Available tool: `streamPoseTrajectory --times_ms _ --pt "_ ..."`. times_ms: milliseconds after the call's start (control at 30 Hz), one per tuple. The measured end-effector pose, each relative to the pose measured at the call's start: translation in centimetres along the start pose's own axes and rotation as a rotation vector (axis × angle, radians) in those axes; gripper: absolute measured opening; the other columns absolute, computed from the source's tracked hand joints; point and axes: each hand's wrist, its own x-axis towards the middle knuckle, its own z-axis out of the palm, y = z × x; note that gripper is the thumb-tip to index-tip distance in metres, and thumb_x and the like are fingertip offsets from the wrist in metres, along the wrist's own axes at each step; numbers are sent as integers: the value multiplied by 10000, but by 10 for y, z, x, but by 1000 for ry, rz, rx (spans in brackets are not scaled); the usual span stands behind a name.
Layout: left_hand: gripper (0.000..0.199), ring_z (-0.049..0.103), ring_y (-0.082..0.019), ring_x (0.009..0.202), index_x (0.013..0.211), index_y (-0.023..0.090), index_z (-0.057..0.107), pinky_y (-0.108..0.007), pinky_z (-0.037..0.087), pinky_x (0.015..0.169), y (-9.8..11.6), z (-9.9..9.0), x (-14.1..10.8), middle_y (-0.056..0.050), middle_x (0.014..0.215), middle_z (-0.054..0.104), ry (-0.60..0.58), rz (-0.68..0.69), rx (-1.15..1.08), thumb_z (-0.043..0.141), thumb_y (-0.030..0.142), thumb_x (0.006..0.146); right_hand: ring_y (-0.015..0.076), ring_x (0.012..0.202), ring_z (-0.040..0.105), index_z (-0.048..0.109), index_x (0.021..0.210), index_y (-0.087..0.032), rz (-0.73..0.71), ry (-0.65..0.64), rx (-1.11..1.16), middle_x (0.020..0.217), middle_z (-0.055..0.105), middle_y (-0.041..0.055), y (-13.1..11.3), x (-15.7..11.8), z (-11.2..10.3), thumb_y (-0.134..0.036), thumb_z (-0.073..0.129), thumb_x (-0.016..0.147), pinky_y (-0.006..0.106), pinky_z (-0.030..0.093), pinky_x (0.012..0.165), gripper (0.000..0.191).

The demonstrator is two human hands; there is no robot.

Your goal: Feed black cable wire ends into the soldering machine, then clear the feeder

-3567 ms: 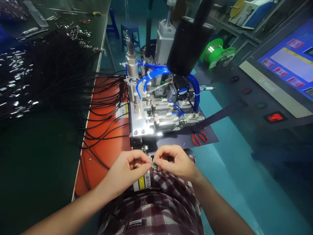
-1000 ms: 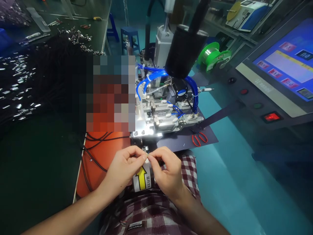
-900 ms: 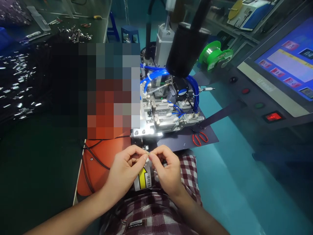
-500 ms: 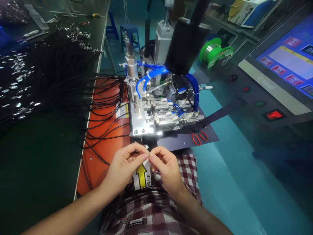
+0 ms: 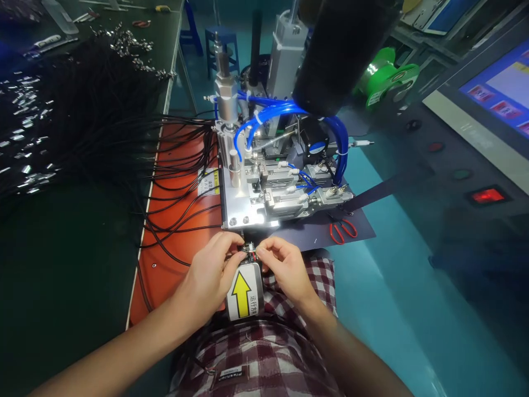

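Note:
Both my hands meet at a small metal fixture (image 5: 249, 248) at the machine's near end. My left hand (image 5: 215, 264) is at its left side, thumb and index finger curled close together; what they hold, if anything, is too small to make out. From the right, my right hand (image 5: 285, 270) pinches a thin wire at the fixture, where a short red strand (image 5: 254, 256) shows by the thumb tip. Just below the fingers lies a white label with a yellow arrow (image 5: 241, 295). The assembly machine (image 5: 248, 207), with blue air tubes (image 5: 285, 107), stands right beyond.
Black cables (image 5: 182, 193) run across the orange surface (image 5: 169, 248) into the machine. A large cable bundle (image 5: 103, 99) lies on the dark table at left. Red-handled scissors (image 5: 343, 230) rest right of the machine. A control panel (image 5: 471, 154) and green spool (image 5: 382, 77) stand at right.
My hands have come down from a raised fingertip pinch to the fixture, and their fingertips have moved slightly apart. The arrow label is more exposed. The view has shifted a little.

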Motion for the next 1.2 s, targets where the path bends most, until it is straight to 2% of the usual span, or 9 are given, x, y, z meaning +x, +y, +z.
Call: streamPoseTrajectory --times_ms 133,433,767,1200 --pt "143 567 -130 791 933 174 589 -236 453 706 -5 4 0 -18 855 540 -18 64 65 450 160 903 89 507 464 573 682 -160 7 -17 -46 608 533 -31 0 5 0 -275 642 756 226 374 503 153" --pt "252 602 -179 823 1063 184 615 -289 502 710 -13 4 0 -68 956 572 -35 158 192 441 131 888 94 529 494 565 703 -167 25 -21 -43 655 542 -26 4 11 -4 -293 618 784 233 395 529 159" --pt "288 590 -204 684 1048 186 649 -299 486 550 -9 1 1 -69 827 564 -50 208 344 407 183 893 115 534 511 550 706 -184 31 -35 -132 638 539 -28 6 11 -5 -316 592 809 251 401 528 172" --pt "344 598 -228 689 1085 153 663 -330 514 551 -11 3 0 -111 832 568 -34 269 437 422 107 844 121 534 496 541 698 -190 73 -51 -143 609 529 -30 6 12 -6 -357 592 810 256 396 526 208"
